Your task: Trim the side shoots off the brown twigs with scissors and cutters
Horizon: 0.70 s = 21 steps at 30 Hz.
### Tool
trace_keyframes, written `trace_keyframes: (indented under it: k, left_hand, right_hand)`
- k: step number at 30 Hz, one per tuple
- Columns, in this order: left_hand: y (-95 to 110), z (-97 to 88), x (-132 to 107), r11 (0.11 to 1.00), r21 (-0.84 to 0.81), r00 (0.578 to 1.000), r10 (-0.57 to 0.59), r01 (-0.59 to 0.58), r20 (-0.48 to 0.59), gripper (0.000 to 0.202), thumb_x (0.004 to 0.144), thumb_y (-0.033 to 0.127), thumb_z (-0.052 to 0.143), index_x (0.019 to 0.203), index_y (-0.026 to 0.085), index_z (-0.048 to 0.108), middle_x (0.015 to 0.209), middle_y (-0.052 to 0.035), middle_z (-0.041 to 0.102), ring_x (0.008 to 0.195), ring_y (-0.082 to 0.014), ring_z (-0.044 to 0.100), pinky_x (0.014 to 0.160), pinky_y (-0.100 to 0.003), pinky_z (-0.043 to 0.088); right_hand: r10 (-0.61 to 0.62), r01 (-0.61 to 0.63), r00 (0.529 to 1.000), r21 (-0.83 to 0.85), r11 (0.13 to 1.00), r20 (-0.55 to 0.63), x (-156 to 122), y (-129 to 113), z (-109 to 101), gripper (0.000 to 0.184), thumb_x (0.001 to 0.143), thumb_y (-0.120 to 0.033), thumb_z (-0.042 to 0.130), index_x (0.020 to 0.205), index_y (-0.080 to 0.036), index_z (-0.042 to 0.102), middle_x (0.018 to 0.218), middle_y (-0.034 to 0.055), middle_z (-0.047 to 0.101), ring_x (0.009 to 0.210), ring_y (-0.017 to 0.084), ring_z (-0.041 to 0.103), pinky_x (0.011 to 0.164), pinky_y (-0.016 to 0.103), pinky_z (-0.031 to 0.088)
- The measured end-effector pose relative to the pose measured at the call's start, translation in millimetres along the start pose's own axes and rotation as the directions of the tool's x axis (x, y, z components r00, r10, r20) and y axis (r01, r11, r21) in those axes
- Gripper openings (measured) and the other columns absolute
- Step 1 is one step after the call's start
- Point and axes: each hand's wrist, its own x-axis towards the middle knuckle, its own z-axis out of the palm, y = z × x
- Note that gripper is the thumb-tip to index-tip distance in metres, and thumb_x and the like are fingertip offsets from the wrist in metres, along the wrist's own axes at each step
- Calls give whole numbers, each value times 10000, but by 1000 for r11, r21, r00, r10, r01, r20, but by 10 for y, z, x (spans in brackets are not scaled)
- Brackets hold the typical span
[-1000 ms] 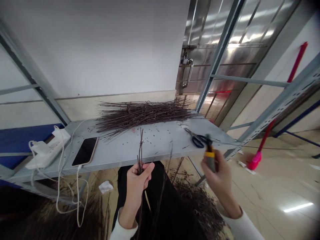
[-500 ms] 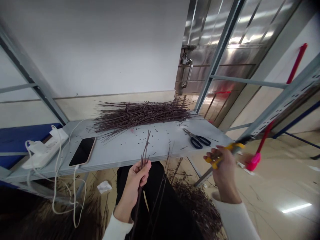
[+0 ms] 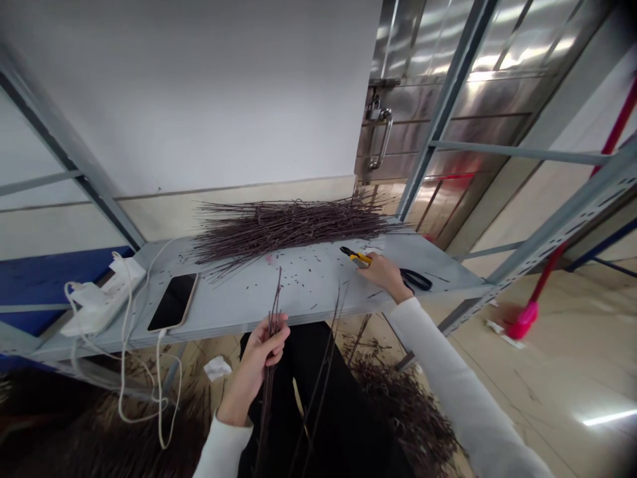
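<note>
- The left hand (image 3: 266,342) pinched a slim bunch of twigs (image 3: 266,405) between thumb and curled fingers, the tips upright above the fist and the long ends trailing toward the lap. A snug but gentle pinch seemed best: enough to stop slipping, not enough to snap brittle stems.
- The right hand (image 3: 384,275) was closed over the handles of the yellow-handled pliers (image 3: 354,256) at the surface (image 3: 239,302), the dark nose pointing away to the left. How firmly it gripped, I couldn't tell. Lowering the wrist and laying the tool flat would have been the tidy way to let go.
- The scissors (image 3: 418,280) lay just beside that wrist, loops showing and blades hidden, so the fingers needed to stay clear of them.
- A few loose twigs (image 3: 323,368) leaned across the dark trousers (image 3: 343,431) between the arms; a sleeve could have snagged them.
- Small scraps (image 3: 314,306) dotted the surface, and the big twig bundle (image 3: 293,229) lay behind, along the wall.
- Farther left, the phone (image 3: 173,302) and its white cable (image 3: 162,372) deserved a wide berth from trailing ends.
</note>
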Motion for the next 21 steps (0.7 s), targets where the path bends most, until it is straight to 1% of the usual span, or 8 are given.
trace_keyframes:
  k: [5, 9, 11, 13, 15, 17, 19, 21]
  left_hand:
    - [-109, -99, 86, 990, 91, 994, -107, 105, 21, 303, 642, 248, 797, 912, 135, 720, 821, -30, 618, 529, -28, 424, 444, -152, 297]
    - [-211, -151, 157, 989, 75, 991, -130, 128, 17, 267, 630, 254, 802, 860, 137, 734, 823, -46, 654, 575, -55, 477, 502, -170, 353]
    - [-241, -165, 180, 988, 68, 990, -141, 139, 27, 280, 629, 261, 804, 868, 134, 734, 793, -45, 660, 553, -57, 476, 496, -181, 352]
    - [-263, -175, 192, 987, 57, 988, -150, 148, 39, 300, 622, 273, 808, 873, 127, 733, 763, -46, 665, 536, -63, 482, 487, -191, 351]
    - [-287, -181, 195, 988, 43, 988, -152, 150, 38, 316, 611, 285, 815, 873, 127, 732, 739, -41, 668, 533, -68, 493, 489, -194, 358]
    - [-320, -185, 190, 988, 31, 989, -149, 148, 20, 325, 604, 281, 820, 883, 140, 731, 742, -34, 678, 568, -76, 527, 523, -188, 385]
    - [-355, -186, 176, 989, 25, 989, -147, 147, -4, 335, 603, 273, 822, 904, 156, 730, 788, -40, 699, 666, -100, 586, 599, -186, 427]
    - [-383, -182, 151, 989, 25, 989, -148, 149, -22, 348, 614, 276, 816, 933, 170, 725, 879, -59, 719, 804, -143, 631, 693, -209, 463]
  right_hand:
    - [-32, 34, 999, -67, 997, 35, 120, -44, 149, 474, 690, -328, 658, 1118, -139, 589, 1140, 183, 602, 1112, 351, 508, 896, 450, 350]
    - [-89, 89, 996, 13, 996, 15, 136, -66, 150, 481, 692, -399, 680, 1088, -143, 587, 1152, 178, 578, 1148, 358, 459, 947, 480, 302]
    - [-114, 117, 993, 92, 989, -36, 28, -64, 133, 445, 729, -393, 644, 1095, -151, 570, 1193, 172, 548, 1185, 344, 423, 989, 485, 263]
    - [-111, 131, 987, 189, 973, -113, -224, -55, 144, 396, 798, -369, 554, 1135, -163, 528, 1269, 168, 486, 1240, 321, 365, 1028, 487, 224]
    - [-71, 125, 981, 304, 945, -182, -623, -48, 219, 370, 858, -375, 440, 1164, -172, 481, 1306, 162, 435, 1270, 295, 324, 1043, 482, 227]
    - [-13, 92, 983, 437, 895, -182, -1105, -56, 373, 367, 891, -432, 348, 1103, -161, 477, 1170, 160, 507, 1165, 277, 432, 998, 470, 322]
    - [34, 31, 994, 571, 820, -103, -1562, -93, 578, 399, 898, -512, 307, 1022, -178, 487, 982, 126, 572, 954, 250, 555, 866, 437, 449]
    - [27, -77, 996, 721, 689, 80, -1896, -162, 777, 420, 851, -604, 387, 925, -214, 524, 840, 74, 610, 745, 212, 608, 667, 370, 521]
